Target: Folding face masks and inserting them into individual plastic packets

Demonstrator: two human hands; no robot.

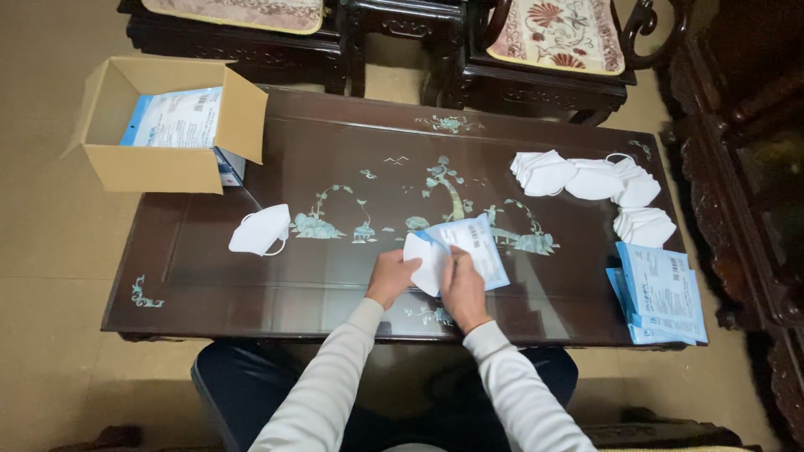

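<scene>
My left hand (390, 277) and my right hand (463, 289) meet over the near middle of a dark inlaid table (251, 289). Between them is a folded white face mask (425, 258), partly inside a flat blue-and-white pouch (479, 244). The left hand grips the mask's left edge, and the right hand pinches the pouch where the mask enters it. Another white mask (260, 229) lies loose on the table to the left, apart from both hands.
An open cardboard box (159, 167) holding a blue-and-white packet sits on the table's far left corner. Piles of white masks (590, 178) lie at the far right, a stack of pouches (662, 295) at the near right. Dark wooden chairs (548, 79) stand behind.
</scene>
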